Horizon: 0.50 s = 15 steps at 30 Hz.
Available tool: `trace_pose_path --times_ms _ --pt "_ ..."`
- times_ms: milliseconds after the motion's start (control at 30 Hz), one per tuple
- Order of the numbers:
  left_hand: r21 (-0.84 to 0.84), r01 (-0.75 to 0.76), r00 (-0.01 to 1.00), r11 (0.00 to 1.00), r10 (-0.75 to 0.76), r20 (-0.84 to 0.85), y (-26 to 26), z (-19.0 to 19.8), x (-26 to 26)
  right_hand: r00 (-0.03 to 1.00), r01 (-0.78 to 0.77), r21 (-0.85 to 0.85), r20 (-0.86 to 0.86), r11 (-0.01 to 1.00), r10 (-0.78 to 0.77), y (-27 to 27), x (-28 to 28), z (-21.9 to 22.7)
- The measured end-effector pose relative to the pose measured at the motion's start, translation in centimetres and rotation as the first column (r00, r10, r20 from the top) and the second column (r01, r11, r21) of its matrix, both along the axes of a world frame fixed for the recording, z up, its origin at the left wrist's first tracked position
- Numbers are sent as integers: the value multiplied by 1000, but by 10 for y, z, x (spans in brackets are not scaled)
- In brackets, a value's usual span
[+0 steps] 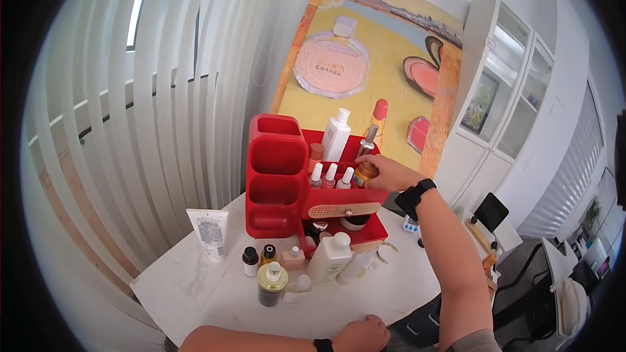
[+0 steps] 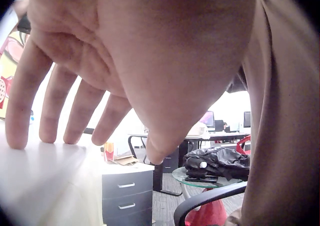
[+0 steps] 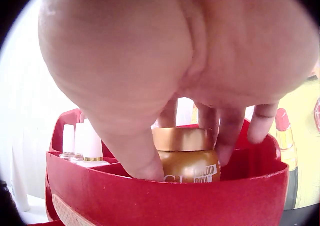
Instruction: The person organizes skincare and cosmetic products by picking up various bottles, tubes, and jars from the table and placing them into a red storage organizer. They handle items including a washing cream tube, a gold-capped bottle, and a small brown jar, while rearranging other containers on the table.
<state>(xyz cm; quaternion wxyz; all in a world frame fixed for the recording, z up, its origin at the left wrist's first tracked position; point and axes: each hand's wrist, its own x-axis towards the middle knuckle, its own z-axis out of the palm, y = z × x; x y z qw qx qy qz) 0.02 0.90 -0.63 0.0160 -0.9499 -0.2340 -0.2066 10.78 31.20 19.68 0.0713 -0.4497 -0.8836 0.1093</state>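
Note:
My right hand (image 1: 386, 173) reaches into the red organizer (image 1: 279, 186) and pinches a gold jar (image 1: 366, 173) between thumb and fingers. In the right wrist view, the jar (image 3: 187, 158) stands upright behind the front wall of the organizer (image 3: 170, 201), the right hand (image 3: 165, 75) coming down over it. Small bottles with white caps (image 3: 82, 143) stand left of the jar. My left hand (image 1: 362, 334) lies at the table's front edge, and in the left wrist view the fingertips of this hand (image 2: 125, 60) rest on the white surface, fingers extended.
On the marble table (image 1: 189, 287) stand a white tube (image 1: 210, 234), a bottle with a yellow-green top (image 1: 272, 283), a white bottle (image 1: 330, 257) and small dark bottles. The organizer's lower drawer (image 1: 375, 229) is pulled out, with jars inside. A painting (image 1: 391, 39) leans behind.

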Motion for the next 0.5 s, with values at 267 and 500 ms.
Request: trace_pose_path --times_ms 267,500 --pt "27 -11 1000 1000 11 -4 -2 5 0 999 38 157 -23 987 -35 -15 -10 6" --pt "45 -52 999 998 52 3 -3 2 2 985 110 227 107 968 -137 -1 3 5"
